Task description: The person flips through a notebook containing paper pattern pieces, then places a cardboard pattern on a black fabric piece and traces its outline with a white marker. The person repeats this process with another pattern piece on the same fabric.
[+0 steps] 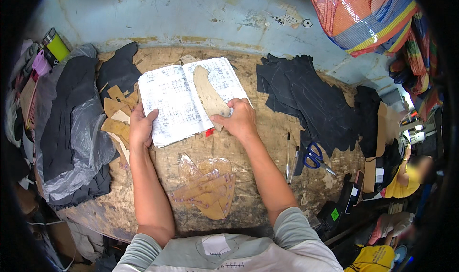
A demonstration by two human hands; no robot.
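Note:
An open notebook (165,100) with handwritten pages rests on the worn wooden table in front of me. My left hand (142,126) grips its left edge, thumb over the page. Across the right page lies a curved beige pattern piece (210,97). My right hand (239,119) is closed on its lower end, thumb on top, beside the notebook's right edge; some fingertips are hidden. A bit of red (209,132) shows below the notebook. Nearer to me, between my forearms, several brown pattern pieces (205,190) overlap, some with a shiny film.
Black cut sheets (306,100) are piled at the right, near blue-handled scissors (313,156) and pens (288,152). At the left are more brown pattern pieces (117,126) and black material under clear plastic (91,147). A striped woven bag (358,18) hangs upper right. Other people (404,179) sit at far right.

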